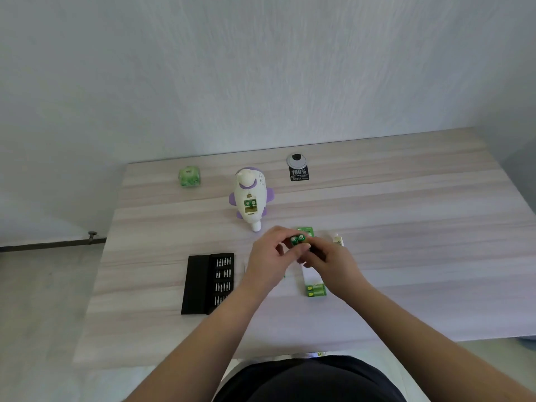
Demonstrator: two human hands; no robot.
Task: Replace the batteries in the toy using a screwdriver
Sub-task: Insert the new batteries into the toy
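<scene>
A white and purple toy (250, 198) lies on the table, its battery bay open with two green batteries (250, 203) inside. In front of it, my left hand (268, 258) and my right hand (330, 261) meet around a pair of green batteries (298, 240), fingers of both pinching them. Two more green batteries (316, 290) lie near my right wrist on a white card. A black screwdriver bit case (208, 282) lies open to the left. A small white piece (337, 239), possibly the bay cover, rests to the right.
A green wrapped pack (189, 176) sits at the back left. A black label with a round disc (298, 167) lies at the back. A green card (307, 231) lies behind my hands. The wooden table (406, 227) ends close to my body.
</scene>
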